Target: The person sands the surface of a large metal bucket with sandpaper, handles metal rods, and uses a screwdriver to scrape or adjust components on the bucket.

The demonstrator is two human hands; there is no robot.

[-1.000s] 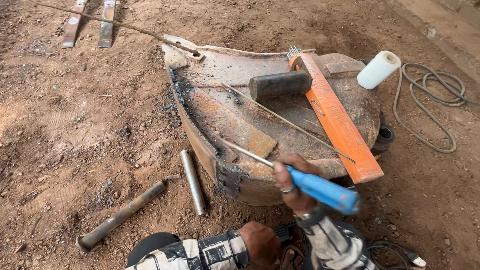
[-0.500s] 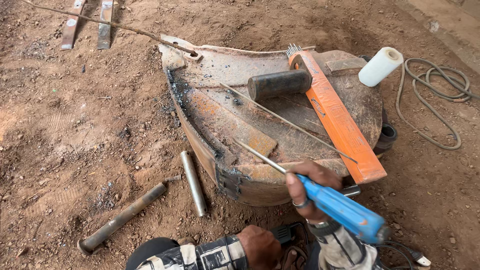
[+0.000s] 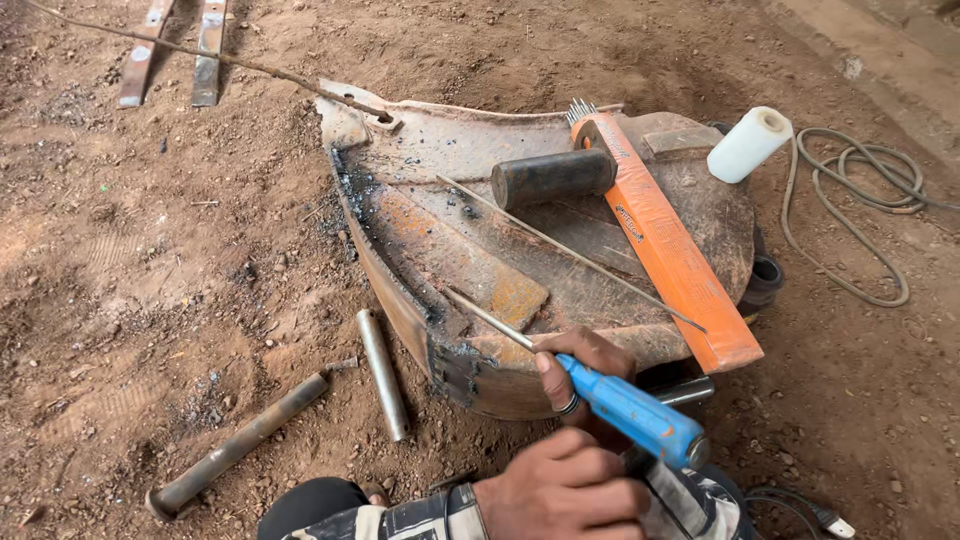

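The right hand [image 3: 580, 365] holds a blue tool [image 3: 625, 408] tight, its rod on the rusty metal shell [image 3: 450, 170], the left hand [image 3: 565, 485] looks curled and empty below; the rod could slip off.

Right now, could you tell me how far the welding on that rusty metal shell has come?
A dark, burnt bead already runs down the left edge of the rusty curved metal shell. In hand: the right hand holds a blue-handled electrode holder with its thin rod pointing at the rusty flat patch plate. The left hand is held low. The plate's edges appear unwelded; a spare rod lies ready.
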